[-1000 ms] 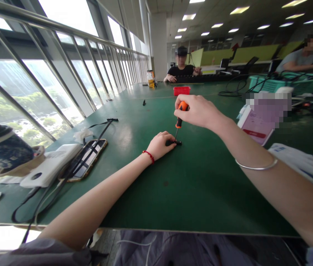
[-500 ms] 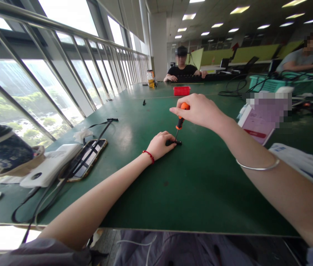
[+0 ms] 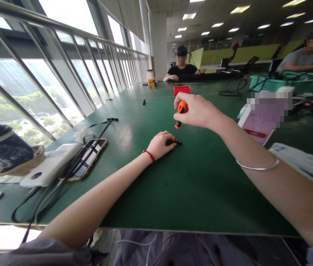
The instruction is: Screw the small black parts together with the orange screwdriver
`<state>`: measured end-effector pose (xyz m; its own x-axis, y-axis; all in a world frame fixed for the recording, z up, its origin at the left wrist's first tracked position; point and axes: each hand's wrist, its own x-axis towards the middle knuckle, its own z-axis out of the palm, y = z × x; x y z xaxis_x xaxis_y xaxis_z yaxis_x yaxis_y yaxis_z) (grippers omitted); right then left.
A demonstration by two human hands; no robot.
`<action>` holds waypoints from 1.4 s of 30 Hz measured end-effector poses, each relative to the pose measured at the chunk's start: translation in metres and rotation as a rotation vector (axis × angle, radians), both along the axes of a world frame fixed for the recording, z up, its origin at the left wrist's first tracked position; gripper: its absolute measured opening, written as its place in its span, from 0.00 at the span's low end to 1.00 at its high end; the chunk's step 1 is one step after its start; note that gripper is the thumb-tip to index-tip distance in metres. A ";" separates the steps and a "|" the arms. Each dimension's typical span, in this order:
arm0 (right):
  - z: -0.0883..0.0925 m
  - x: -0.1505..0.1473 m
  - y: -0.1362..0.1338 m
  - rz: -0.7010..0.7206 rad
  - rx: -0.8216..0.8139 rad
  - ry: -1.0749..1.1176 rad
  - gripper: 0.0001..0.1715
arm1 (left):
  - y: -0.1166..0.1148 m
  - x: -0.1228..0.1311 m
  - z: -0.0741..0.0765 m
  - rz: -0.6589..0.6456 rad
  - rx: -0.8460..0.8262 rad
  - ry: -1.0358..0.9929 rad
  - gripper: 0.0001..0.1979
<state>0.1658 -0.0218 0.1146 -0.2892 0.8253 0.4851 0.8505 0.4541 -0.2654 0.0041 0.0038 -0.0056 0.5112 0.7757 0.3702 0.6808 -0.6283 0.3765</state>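
Note:
My right hand (image 3: 197,109) is closed round the orange and black handle of a screwdriver (image 3: 182,107). The shaft points down, slightly tilted, and its tip meets a small black part (image 3: 178,142) on the green tabletop (image 3: 198,184). With fingers and thumb pinched, my left hand (image 3: 161,145) holds that part down against the table. The part's kind is too small to make out, and the fingers cover its left end.
Phones, straps and a white box (image 3: 49,166) lie at left beside a dark cup (image 3: 3,146). A red tray (image 3: 181,90) sits ahead. Rightward are a propped phone (image 3: 259,120), a teal basket (image 3: 267,83) and cables. Two people sit across the table.
The fingers of my right hand have shifted on the screwdriver handle, which has turned and stands slightly differently. My left hand and the black part have stayed in place.

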 end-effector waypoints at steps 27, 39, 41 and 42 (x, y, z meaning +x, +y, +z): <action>-0.004 -0.004 0.003 -0.002 -0.037 0.062 0.17 | -0.001 0.000 0.000 0.001 0.008 0.002 0.06; -0.003 -0.006 0.000 0.017 -0.069 0.029 0.17 | 0.000 0.000 -0.001 0.002 0.009 0.002 0.06; -0.003 -0.005 0.001 0.021 -0.078 0.040 0.16 | 0.000 0.000 0.000 0.000 0.007 0.000 0.07; -0.003 -0.005 0.002 0.019 -0.068 0.043 0.13 | 0.000 0.000 0.000 -0.001 0.006 0.000 0.07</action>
